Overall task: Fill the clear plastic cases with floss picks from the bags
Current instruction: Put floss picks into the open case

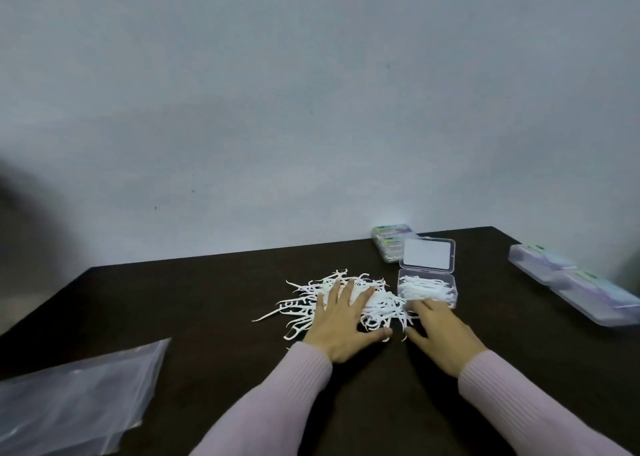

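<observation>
Clear open case (426, 287) holds white floss picks (420, 288).

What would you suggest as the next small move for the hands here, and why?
Probably the left hand, lying flat on the loose floss picks, should gather a small bunch toward the open case. The case already holds picks but looks unfinished, its lid up, and the right hand sits at its near edge.
</observation>
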